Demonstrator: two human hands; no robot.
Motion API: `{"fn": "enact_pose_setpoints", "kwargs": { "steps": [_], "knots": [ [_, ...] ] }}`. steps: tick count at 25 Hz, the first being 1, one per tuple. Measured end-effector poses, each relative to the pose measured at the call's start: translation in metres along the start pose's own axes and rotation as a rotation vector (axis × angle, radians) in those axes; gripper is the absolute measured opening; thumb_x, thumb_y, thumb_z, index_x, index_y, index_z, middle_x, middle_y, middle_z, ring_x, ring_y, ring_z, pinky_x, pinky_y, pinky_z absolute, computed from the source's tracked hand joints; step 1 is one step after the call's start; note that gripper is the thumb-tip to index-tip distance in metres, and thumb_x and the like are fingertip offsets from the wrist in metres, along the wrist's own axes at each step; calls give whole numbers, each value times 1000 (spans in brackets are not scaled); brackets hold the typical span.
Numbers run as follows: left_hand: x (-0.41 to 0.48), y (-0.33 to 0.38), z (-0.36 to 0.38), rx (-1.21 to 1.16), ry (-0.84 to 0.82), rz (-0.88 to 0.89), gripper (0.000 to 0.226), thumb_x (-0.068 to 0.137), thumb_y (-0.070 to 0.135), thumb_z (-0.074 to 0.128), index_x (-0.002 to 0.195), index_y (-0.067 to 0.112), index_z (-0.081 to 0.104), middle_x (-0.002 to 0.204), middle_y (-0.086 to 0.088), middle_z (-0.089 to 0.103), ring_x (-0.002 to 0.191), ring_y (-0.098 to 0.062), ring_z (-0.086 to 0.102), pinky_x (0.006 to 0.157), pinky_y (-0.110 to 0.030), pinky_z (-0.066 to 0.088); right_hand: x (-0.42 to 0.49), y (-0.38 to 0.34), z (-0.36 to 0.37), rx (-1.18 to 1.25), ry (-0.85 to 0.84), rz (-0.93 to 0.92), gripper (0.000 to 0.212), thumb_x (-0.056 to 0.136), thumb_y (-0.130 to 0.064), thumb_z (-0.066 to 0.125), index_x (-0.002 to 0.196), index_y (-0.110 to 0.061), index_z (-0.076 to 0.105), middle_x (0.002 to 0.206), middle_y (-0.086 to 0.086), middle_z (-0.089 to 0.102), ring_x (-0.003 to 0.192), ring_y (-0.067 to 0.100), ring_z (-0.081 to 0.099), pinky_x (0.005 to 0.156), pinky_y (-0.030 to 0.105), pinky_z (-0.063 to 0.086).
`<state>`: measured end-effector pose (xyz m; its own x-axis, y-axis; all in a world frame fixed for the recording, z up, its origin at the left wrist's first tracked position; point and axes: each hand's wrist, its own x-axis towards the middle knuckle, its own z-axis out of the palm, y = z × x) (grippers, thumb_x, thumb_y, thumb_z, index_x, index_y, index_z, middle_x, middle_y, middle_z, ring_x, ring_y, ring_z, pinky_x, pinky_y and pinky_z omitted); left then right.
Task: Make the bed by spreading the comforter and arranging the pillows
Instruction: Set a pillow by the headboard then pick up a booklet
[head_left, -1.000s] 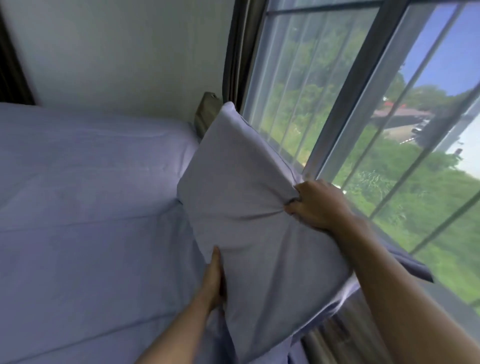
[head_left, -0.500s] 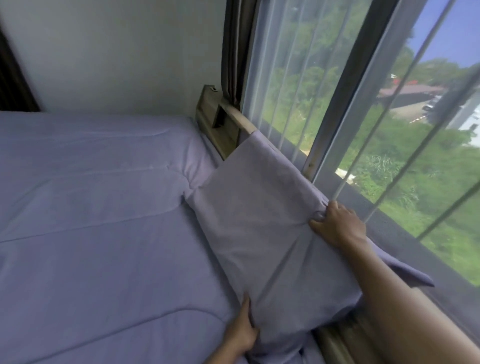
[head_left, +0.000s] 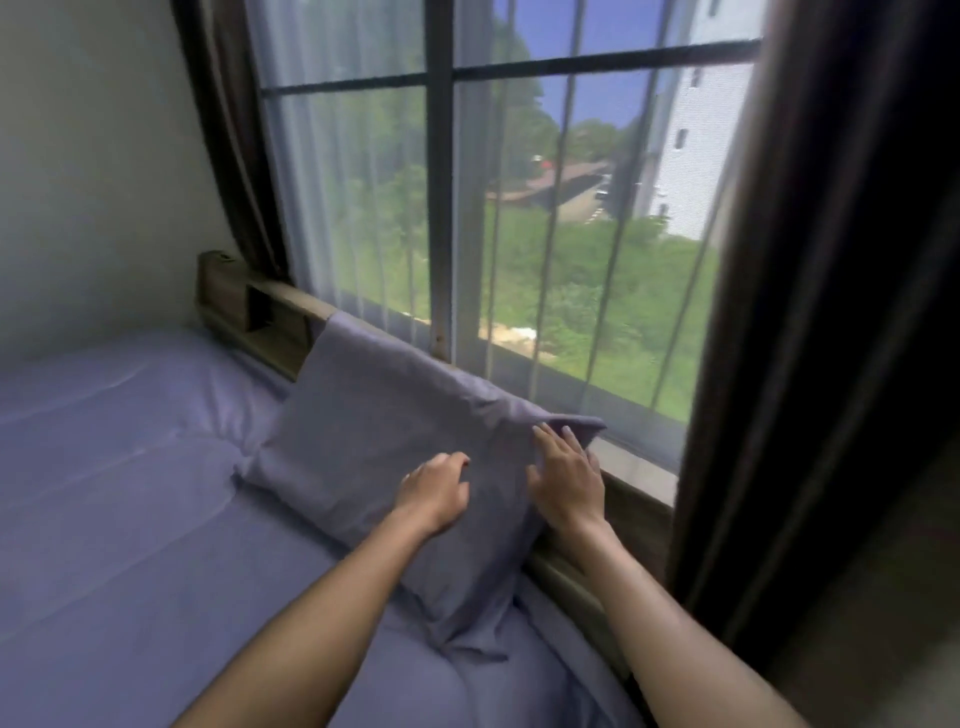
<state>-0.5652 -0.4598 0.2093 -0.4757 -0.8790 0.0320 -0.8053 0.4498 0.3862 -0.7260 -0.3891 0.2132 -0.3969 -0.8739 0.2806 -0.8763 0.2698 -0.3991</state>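
Observation:
A lavender pillow (head_left: 374, 436) leans upright against the wooden headboard (head_left: 260, 312) under the window. Its upper right corner sticks out over the sill. My left hand (head_left: 434, 491) hovers on the pillow's face with fingers loosely curled and holds nothing. My right hand (head_left: 566, 478) lies flat against the pillow's right edge, fingers straight. The lavender comforter (head_left: 130, 493) is spread smooth over the bed to the left of the pillow.
A large barred window (head_left: 519, 208) with a sheer curtain runs behind the headboard. Dark drapes (head_left: 831, 312) hang at the right, and another drape (head_left: 228, 130) at the left corner. A pale wall (head_left: 93, 156) stands behind the bed.
The pillow was set down against the headboard. Both hands let go of it: the right hand went from gripping its edge to flat, the left moved up from the bottom edge.

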Motion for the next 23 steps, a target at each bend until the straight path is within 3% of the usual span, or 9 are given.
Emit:
{"fn": "enact_pose_setpoints", "kwargs": {
  "steps": [5, 9, 13, 16, 19, 23],
  "knots": [
    [-63, 76, 26, 58, -33, 372, 37, 89, 25, 47, 125, 25, 54, 129, -4, 57, 117, -29, 57, 94, -38, 47, -119, 58, -49, 67, 112, 248, 54, 84, -17, 51, 138, -18, 48, 146, 2, 47, 139, 17, 37, 114, 37, 30],
    [-138, 121, 77, 87, -144, 609, 39, 90, 26, 47, 128, 26, 53, 129, -3, 57, 115, -28, 59, 91, -38, 49, -249, 92, -82, 66, 119, 486, 52, 88, -12, 48, 140, -12, 46, 146, 5, 46, 139, 21, 37, 112, 26, 25],
    [-213, 166, 116, 80, -257, 789, 32, 89, 26, 46, 118, 27, 59, 123, -2, 61, 109, -29, 62, 84, -36, 51, -369, 130, -111, -39, 70, 704, 48, 90, -24, 47, 138, -20, 47, 141, 8, 50, 129, 26, 47, 105, 36, 41],
    [-252, 206, 143, 185, -350, 927, 29, 88, 25, 46, 114, 26, 61, 121, -1, 64, 108, -28, 63, 81, -36, 53, -424, 157, -134, -23, 117, 861, 46, 92, -25, 46, 138, -22, 48, 142, 3, 50, 129, 24, 47, 104, 36, 41],
    [-290, 236, 185, 213, -528, 958, 34, 89, 26, 42, 118, 25, 60, 126, -4, 62, 113, -29, 60, 89, -38, 51, -467, 192, -146, -11, 116, 981, 45, 92, -25, 47, 137, -23, 48, 141, 1, 52, 126, 22, 50, 102, 35, 43],
    [-337, 259, 260, 193, -850, 908, 39, 93, 30, 41, 130, 26, 51, 139, -6, 51, 123, -28, 52, 100, -39, 46, -525, 258, -135, 62, -29, 1126, 46, 94, -26, 46, 140, -21, 43, 146, 4, 44, 131, 23, 43, 103, 36, 41]
  ]
}}
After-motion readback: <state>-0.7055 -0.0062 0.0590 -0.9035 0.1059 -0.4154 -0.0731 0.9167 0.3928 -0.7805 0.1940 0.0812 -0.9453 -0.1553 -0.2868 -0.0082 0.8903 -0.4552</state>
